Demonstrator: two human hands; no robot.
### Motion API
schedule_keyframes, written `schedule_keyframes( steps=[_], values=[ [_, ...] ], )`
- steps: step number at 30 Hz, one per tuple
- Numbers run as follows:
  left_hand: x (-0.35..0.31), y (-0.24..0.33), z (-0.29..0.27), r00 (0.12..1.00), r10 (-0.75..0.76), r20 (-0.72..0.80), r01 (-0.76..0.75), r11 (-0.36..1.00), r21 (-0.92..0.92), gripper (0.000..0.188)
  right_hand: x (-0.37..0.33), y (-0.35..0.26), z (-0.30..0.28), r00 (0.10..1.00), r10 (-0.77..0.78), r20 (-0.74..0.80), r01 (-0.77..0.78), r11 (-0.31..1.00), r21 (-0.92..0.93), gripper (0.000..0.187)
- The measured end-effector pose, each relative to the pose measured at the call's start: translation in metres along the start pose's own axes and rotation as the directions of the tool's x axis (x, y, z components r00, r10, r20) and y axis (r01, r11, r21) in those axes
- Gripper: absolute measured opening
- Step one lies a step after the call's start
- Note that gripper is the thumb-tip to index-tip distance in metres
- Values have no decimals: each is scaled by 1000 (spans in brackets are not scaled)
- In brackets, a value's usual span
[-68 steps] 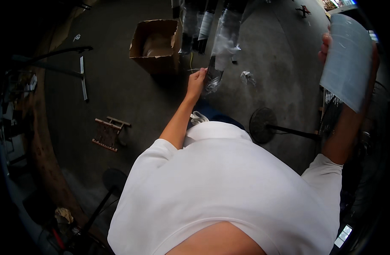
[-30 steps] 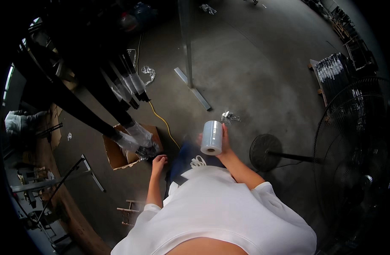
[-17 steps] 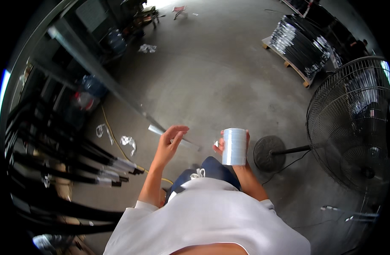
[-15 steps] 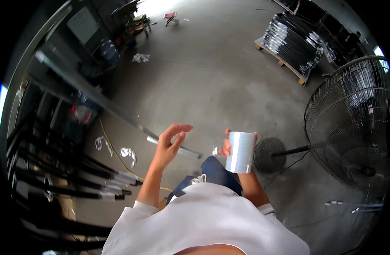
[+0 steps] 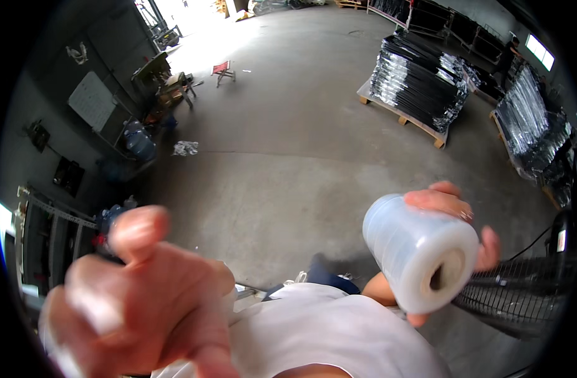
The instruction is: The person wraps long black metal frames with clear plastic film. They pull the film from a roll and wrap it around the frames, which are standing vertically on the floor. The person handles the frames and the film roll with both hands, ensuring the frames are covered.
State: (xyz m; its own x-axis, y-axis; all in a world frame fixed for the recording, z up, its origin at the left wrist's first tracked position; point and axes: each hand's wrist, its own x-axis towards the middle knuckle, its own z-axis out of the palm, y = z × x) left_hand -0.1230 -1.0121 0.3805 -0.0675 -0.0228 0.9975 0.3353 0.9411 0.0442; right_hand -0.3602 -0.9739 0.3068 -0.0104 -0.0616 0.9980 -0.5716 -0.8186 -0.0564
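Right grip: the right hand (image 5: 455, 217) is closed around a roll of clear stretch film (image 5: 417, 252); fingers are wrapped over its far side, hollow core facing the camera.
Roll position: held in the air above the concrete floor (image 5: 288, 157), beside a standing fan (image 5: 527, 293).
Left grip: the left hand (image 5: 137, 296) is raised close to the camera, blurred, fingers loosely curled, nothing held.

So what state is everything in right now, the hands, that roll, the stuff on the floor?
Roll: white plastic film, held up, hollow core end facing the camera.
Right hand: wrapped round the roll from behind.
Left hand: raised close to the camera, blurred, fingers curled, holding nothing visible.
Fan: lower right behind its wire guard; spinning or not, cannot tell.
Pallet stack: black wrapped goods, on the floor.
Stool: red, upright.
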Motion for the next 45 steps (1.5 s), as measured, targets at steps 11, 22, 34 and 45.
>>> schedule_keyframes(
  steps=[11, 22, 34, 45],
  values=[
    [19, -193, -42, 968, 207, -145, -213, 977, -28, 58, 95, 133, 53, 860, -396, 321, 459, 876, -148, 103],
    [25, -407, -126, 929, 267, -256, -312, 937, -156, 57, 134, 249, 174, 823, -358, 442, 511, 806, -299, 100],
    [-70, -584, -105, 695, -578, 428, 709, 649, -275, 48, 5, 394, 244, 787, 616, 26, -596, 750, 285, 102],
    [-226, -717, -58, -52, -671, 740, 974, -197, -110, 75, -155, 590, 323, 198, 942, 270, -746, -33, 665, 47]
  ],
)
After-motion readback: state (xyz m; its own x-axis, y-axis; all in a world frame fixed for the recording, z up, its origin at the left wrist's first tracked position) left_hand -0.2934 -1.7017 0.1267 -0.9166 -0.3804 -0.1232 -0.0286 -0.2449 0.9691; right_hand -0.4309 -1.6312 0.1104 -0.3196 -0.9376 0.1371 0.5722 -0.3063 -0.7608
